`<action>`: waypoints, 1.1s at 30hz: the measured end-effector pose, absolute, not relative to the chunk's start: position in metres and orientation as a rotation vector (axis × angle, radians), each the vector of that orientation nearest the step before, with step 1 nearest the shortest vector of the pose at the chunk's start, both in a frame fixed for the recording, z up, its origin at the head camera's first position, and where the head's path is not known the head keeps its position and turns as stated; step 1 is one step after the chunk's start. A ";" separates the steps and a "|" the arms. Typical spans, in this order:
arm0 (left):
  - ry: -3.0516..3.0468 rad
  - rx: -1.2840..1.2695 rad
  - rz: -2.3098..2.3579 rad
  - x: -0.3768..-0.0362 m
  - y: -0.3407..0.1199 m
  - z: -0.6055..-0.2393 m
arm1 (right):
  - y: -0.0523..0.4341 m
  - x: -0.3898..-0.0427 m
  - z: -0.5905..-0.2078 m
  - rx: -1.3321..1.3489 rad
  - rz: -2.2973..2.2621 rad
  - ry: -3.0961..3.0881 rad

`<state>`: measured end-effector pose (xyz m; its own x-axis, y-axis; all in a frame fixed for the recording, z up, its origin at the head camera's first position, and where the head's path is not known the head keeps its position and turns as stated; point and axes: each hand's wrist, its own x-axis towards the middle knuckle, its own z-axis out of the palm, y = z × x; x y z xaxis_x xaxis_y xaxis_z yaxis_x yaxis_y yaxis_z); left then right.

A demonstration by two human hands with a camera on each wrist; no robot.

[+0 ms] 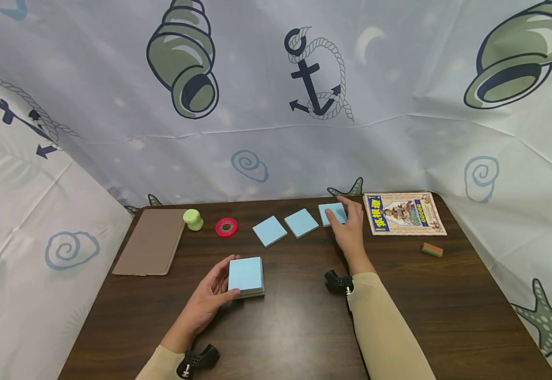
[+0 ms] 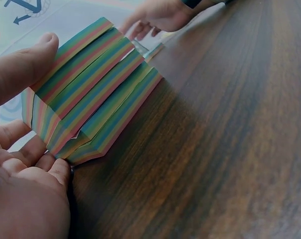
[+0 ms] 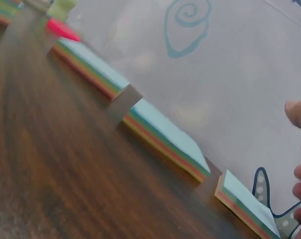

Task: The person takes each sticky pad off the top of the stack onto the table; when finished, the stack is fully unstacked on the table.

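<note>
A blue-topped square paper stack (image 1: 245, 274) was gripped by the left hand (image 1: 207, 298), before two blue paper pads (image 1: 269, 231); a third pad (image 1: 329, 210), beside a colourful booklet (image 1: 405, 213), was overhung by the loose-fingered right hand (image 1: 350, 229)

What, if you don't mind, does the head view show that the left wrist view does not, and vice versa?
Only the head view shows the printed booklet, the orange-and-green block, the red ring, the light-green knobbed object and the brown flat case.

Only the left wrist view clearly shows the multicoloured stripes and gaps along the sides of the stack.

Both share the left hand holding that stack, the right hand, the dark table and the patterned cloth.
</note>
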<state>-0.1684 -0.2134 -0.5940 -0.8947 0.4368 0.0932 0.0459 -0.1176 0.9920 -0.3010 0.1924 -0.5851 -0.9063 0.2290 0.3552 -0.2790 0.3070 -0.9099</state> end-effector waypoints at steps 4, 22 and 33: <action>1.883 0.538 2.096 -0.168 -0.214 -0.594 | 0.187 -0.299 -0.584 0.185 1.840 -2.017; 1.896 0.468 2.071 -0.166 -0.212 -0.591 | 0.109 -0.266 -0.579 0.718 2.482 -1.858; 1.885 0.438 2.083 -0.167 -0.212 -0.588 | 0.074 -0.228 -0.580 0.855 2.436 -2.113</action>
<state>-0.1674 -0.2123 -0.5883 -0.9094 0.4152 0.0255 -0.0160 -0.0962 0.9952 -0.2281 0.0736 -0.5797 -0.8509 -0.4632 0.2479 -0.1800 -0.1864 -0.9659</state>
